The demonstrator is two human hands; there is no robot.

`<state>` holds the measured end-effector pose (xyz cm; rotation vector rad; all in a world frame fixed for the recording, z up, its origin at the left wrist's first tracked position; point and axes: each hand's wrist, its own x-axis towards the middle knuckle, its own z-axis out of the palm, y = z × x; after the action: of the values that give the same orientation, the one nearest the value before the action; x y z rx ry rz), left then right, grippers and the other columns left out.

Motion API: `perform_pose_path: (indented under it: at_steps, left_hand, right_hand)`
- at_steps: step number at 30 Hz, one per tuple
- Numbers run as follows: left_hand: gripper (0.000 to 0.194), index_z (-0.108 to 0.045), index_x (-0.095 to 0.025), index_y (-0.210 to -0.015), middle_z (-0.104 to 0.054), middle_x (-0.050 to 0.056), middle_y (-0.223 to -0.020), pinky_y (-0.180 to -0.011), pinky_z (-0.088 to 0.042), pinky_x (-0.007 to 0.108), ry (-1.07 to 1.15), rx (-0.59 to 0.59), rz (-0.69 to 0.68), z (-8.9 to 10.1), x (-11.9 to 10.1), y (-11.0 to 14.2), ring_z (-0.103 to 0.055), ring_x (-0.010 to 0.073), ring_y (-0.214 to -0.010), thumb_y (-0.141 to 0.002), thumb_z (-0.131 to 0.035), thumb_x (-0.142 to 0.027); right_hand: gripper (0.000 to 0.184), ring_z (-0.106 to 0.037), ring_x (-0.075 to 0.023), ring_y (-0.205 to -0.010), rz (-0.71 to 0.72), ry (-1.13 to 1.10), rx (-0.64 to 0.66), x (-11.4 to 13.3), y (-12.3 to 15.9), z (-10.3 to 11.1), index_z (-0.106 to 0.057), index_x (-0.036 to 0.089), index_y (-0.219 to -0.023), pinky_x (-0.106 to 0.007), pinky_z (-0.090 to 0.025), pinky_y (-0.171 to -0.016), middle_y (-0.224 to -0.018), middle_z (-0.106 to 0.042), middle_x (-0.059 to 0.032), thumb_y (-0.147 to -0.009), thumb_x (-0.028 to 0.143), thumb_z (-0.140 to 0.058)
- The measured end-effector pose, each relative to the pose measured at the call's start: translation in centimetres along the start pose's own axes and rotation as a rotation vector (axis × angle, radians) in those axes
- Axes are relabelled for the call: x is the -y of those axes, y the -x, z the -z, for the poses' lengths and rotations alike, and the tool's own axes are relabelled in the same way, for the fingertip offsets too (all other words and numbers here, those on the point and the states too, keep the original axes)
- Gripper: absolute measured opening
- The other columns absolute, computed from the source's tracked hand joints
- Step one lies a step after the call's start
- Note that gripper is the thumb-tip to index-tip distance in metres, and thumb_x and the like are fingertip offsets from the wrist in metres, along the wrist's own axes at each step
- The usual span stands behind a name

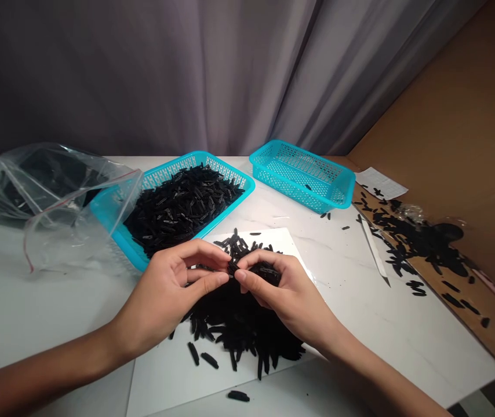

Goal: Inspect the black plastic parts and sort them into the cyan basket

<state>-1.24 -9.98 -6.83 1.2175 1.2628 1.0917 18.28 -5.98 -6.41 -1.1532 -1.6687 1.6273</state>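
Observation:
Between my two hands is a small black strip-like piece, pinched from both sides. My left hand grips it with thumb and fingers closed together. On the other side, my right hand holds it between thumb and forefinger. Just below the hands lies a pile of similar black pieces on a white board. A few loose pieces are scattered at the pile's front edge. What exactly the pieces are, I cannot make out.
A blue basket heaped with black pieces stands behind my left hand, beside a clear zip bag with dark contents. Another blue basket sits at the back. On the right are a white pen-like tool and scattered black pieces on cardboard.

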Motion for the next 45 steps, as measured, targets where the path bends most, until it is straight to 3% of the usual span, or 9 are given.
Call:
perform_pose_path:
  at_steps: [7,11,16,26,39,45]
  left_hand:
    - [0.019,-0.072,-0.025,-0.096,-0.073,-0.002,-0.097,-0.082,-0.062,0.016,0.007,-0.043,-0.039,-0.25,0.03,0.17,-0.073,0.0127,-0.094,-0.079,-0.076,-0.017]
    - [0.021,-0.071,-0.025,-0.097,-0.072,0.0,-0.1,-0.081,-0.063,0.018,-0.036,-0.049,0.014,-0.17,0.1,0.18,-0.073,0.0141,-0.095,-0.078,-0.078,-0.02]
    - [0.025,-0.069,-0.024,-0.1,-0.071,0.001,-0.103,-0.075,-0.063,0.018,-0.022,-0.017,0.077,-0.15,-0.01,0.06,-0.072,0.0134,-0.088,-0.077,-0.078,-0.022]
    - [0.026,-0.067,-0.023,-0.105,-0.069,0.001,-0.104,-0.079,-0.062,0.02,0.015,0.046,0.117,0.06,0.4,0.23,-0.069,0.0135,-0.093,-0.082,-0.078,-0.027]
    - [0.032,-0.062,-0.02,-0.11,-0.072,0.001,-0.092,-0.077,-0.061,0.022,0.083,0.094,0.15,-0.03,0.47,0.17,-0.072,0.0132,-0.082,-0.082,-0.078,-0.025]
    - [0.033,-0.062,-0.021,-0.108,-0.074,-0.001,-0.083,-0.072,-0.059,0.018,0.112,0.096,0.201,-0.1,0.4,0.19,-0.072,0.0112,-0.074,-0.081,-0.08,-0.025]
  right_hand:
    - [0.017,-0.043,-0.0067,-0.051,-0.072,-0.072,0.05,-0.34,0.0,-0.04,-0.069,0.018,-0.089,-0.021,-0.03,-0.047,-0.068,-0.062,0.0032,-0.087,0.034,-0.076]
    - [0.019,-0.043,-0.0063,-0.052,-0.092,-0.101,0.072,-0.48,-0.11,-0.14,-0.067,0.018,-0.088,-0.02,-0.029,-0.047,-0.068,-0.06,0.0031,-0.089,0.035,-0.074]
    - [0.021,-0.043,-0.0054,-0.053,-0.13,-0.203,0.121,-0.65,-0.16,-0.22,-0.065,0.017,-0.086,-0.018,-0.027,-0.046,-0.069,-0.06,0.0027,-0.091,0.037,-0.072]
    - [0.028,-0.041,-0.005,-0.053,-0.172,-0.276,0.131,-0.85,-0.26,-0.52,-0.064,0.016,-0.084,-0.018,-0.024,-0.045,-0.07,-0.059,0.002,-0.09,0.042,-0.072]
    - [0.035,-0.031,-0.0044,-0.05,-0.239,-0.45,0.17,-0.5,-0.32,-0.27,-0.06,0.016,-0.078,-0.02,-0.017,-0.042,-0.069,-0.055,0.002,-0.087,0.047,-0.074]
    - [0.035,-0.035,-0.0047,-0.052,-0.248,-0.421,0.174,-0.41,-0.21,-0.22,-0.061,0.015,-0.078,-0.019,-0.018,-0.043,-0.071,-0.057,0.0007,-0.086,0.047,-0.075]
